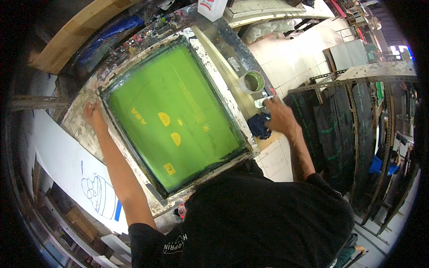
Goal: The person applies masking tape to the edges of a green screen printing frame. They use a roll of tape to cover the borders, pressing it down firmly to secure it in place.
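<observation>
A large printing screen point(174, 116) with green mesh and yellow shapes lies in a worn, paint-crusted frame point(89, 134) in front of me. My left hand point(92, 114) rests flat on the frame's left edge, fingers apart. My right hand point(277, 114) reaches to the right side of the frame, over a dark blue rag point(259, 126), with its fingers at a small white object point(261, 102). Whether the fingers grip that object cannot be made out. A round tub of green ink point(252, 82) stands just beyond the right hand.
A white sheet with a blue line drawing point(96, 192) hangs at the lower left. Racks of dark screens point(339, 129) stand at the right over a white tiled floor point(295, 62). A white container point(211, 8) sits at the top; wooden planks point(67, 40) lie upper left.
</observation>
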Motion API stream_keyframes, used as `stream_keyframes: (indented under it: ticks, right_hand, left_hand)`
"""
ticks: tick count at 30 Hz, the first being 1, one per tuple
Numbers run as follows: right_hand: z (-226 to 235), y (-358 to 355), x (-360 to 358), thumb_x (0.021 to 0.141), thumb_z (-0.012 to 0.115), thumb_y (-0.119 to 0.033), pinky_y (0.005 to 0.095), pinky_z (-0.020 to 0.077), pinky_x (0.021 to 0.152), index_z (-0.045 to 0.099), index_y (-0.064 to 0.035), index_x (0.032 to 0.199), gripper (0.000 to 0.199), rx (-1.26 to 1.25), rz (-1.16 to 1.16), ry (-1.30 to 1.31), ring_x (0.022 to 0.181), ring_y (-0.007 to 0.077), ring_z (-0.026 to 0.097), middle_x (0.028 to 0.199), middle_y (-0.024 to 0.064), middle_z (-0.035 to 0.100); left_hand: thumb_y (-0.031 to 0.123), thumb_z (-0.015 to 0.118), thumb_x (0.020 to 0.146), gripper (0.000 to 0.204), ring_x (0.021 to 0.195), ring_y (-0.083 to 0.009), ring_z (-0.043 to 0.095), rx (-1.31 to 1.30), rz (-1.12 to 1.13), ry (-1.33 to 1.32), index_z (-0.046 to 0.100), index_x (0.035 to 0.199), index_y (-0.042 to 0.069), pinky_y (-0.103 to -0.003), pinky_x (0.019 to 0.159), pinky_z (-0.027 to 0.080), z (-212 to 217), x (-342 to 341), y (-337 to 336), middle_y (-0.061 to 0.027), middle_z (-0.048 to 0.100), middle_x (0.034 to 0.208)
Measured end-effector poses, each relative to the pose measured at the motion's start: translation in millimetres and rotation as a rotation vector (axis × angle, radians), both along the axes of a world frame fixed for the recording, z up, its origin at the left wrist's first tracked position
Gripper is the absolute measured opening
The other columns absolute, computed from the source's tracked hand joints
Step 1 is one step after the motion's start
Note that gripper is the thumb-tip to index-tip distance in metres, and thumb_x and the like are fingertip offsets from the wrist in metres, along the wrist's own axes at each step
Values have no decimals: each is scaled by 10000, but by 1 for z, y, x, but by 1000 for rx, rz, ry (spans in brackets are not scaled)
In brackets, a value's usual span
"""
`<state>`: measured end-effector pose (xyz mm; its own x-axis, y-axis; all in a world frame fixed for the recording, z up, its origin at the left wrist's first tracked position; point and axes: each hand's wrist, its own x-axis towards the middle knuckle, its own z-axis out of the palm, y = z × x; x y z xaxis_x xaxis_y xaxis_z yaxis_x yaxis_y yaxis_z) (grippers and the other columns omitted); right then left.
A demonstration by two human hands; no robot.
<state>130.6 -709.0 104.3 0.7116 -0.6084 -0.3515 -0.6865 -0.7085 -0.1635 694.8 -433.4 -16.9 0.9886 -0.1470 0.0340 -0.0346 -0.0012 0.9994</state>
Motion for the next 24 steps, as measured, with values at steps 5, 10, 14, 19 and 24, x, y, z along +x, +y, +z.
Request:
stream_keyframes:
  ticks: [5,10,14,19,24]
  right_hand:
    - [-44,56,-17,635,726,-8,475,524,770,539,-109,1145,552,22,176,-127,1008,427,564,1171,205,522]
    - [-45,39,-18,637,646,47,462,503,754,617,0,865,235,166,-20,-302,863,409,603,864,176,619]
    - [14,24,72,699,619,73,441,501,731,575,-18,1082,396,166,-79,-588,880,450,620,923,254,632]
    - [-11,-10,225,767,603,36,477,485,739,612,-24,1033,272,47,343,-772,898,438,584,1019,230,566]
    - [-109,-82,330,692,621,-9,465,540,710,602,-5,922,231,-451,828,-538,923,353,604,1024,187,556]
  left_hand:
    - [112,788,763,599,876,-182,516,477,47,-313,499,1277,6,-323,853,442,-19,-40,54,-57,575,980]
    - [241,818,752,664,994,-235,536,515,86,-129,508,1276,-25,-371,865,456,-15,-100,53,-118,581,1089]
    - [226,777,774,604,1007,-305,559,651,147,-268,515,1250,-36,-413,873,471,-13,-104,52,-170,584,1123]
    - [244,760,741,550,975,-388,577,787,213,-393,563,1180,-23,-443,867,474,-13,-108,57,-214,613,1078]
    - [263,736,750,492,989,-403,571,814,169,-353,590,1129,-14,-476,867,467,-4,-108,40,-222,625,1052]
